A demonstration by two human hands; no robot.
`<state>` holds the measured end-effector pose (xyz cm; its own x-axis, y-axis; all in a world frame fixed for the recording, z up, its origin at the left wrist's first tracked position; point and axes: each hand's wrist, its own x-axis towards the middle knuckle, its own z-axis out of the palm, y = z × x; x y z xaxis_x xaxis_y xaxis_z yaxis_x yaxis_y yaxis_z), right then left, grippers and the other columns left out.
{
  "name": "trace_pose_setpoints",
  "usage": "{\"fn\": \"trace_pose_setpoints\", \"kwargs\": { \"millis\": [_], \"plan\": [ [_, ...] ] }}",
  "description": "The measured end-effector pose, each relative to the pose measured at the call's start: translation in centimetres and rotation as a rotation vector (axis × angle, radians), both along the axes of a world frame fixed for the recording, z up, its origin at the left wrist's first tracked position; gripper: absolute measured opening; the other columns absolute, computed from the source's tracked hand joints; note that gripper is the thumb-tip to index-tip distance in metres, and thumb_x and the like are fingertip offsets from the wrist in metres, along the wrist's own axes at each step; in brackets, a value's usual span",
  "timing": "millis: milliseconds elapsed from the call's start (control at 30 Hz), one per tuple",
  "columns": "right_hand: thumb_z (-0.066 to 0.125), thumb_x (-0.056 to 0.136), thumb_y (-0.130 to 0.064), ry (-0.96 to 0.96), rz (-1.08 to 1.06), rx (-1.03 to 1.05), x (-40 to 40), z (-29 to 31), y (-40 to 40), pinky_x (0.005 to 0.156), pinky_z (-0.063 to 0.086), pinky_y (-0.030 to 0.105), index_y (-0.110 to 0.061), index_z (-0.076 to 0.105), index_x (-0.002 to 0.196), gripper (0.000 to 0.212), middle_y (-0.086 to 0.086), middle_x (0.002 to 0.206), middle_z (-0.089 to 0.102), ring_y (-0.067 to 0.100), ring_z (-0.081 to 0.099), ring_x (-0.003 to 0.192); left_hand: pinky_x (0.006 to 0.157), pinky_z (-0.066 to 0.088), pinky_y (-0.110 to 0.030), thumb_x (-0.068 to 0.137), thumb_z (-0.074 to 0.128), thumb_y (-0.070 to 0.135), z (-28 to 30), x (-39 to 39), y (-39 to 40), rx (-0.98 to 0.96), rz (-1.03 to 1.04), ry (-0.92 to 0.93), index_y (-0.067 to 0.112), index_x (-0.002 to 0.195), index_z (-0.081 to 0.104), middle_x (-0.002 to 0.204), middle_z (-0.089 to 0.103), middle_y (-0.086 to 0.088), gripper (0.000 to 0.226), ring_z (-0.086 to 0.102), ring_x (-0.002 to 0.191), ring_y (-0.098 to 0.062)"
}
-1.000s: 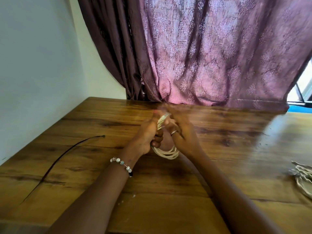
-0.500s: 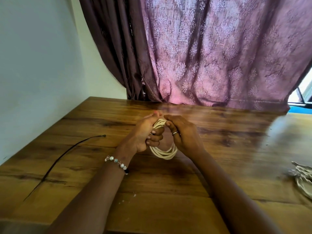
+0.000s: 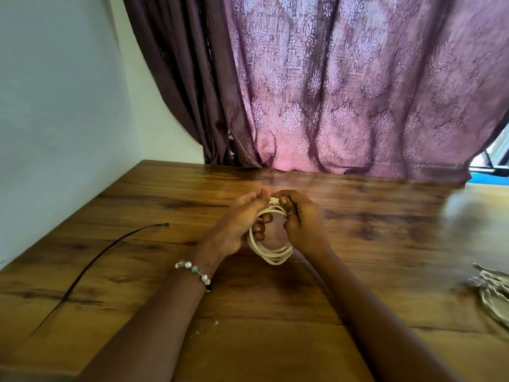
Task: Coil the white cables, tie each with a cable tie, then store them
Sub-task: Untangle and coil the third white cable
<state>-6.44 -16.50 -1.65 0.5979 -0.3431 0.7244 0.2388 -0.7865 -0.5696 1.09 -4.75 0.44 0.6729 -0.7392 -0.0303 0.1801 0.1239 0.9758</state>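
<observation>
Since the earlier frames the hands have barely shifted, and the white cable coil (image 3: 271, 250) hangs between them as before, just above the wooden worktop (image 3: 275, 340). The left hand (image 3: 237, 226) is clenched round the coil's left side, while the right hand (image 3: 301, 224) pinches its top strands, fingertips meeting the left thumb. A black cable tie (image 3: 91, 267) lies well apart to the left, and more white cables (image 3: 493, 293) lie at the right edge.

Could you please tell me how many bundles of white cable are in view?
2: one coil held in both hands at the table's middle, one bundle lying at the right edge, partly cut off.
</observation>
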Motion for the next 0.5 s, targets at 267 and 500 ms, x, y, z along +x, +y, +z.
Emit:
{"fn": "trace_pose_setpoints", "kwargs": {
  "millis": [267, 500],
  "plan": [
    [0.041, 0.085, -0.012, -0.15, -0.188, 0.141, 0.5, -0.5, -0.2, 0.06, 0.053, 0.037, -0.013, 0.063, 0.098, 0.026, 0.005, 0.079, 0.068, 0.022, 0.065, 0.064, 0.038, 0.039, -0.02, 0.098, 0.047, 0.037, -0.4, -0.9, -1.0, -0.127, 0.24, 0.047, 0.018, 0.09, 0.069, 0.053, 0.052, -0.001, 0.031, 0.04, 0.039, -0.01],
    [0.048, 0.093, -0.017, -0.247, -0.281, 0.102, 0.1, 0.3, 0.6, 0.064, 0.051, 0.041, -0.006, 0.064, 0.096, 0.02, 0.007, 0.083, 0.067, 0.023, 0.063, 0.072, 0.035, 0.039, -0.018, 0.098, 0.047, 0.031, 0.0, -1.7, -1.6, -0.253, 0.301, 0.154, 0.013, 0.087, 0.067, 0.049, 0.055, 0.001, 0.029, 0.038, 0.033, -0.006]
  ]
}}
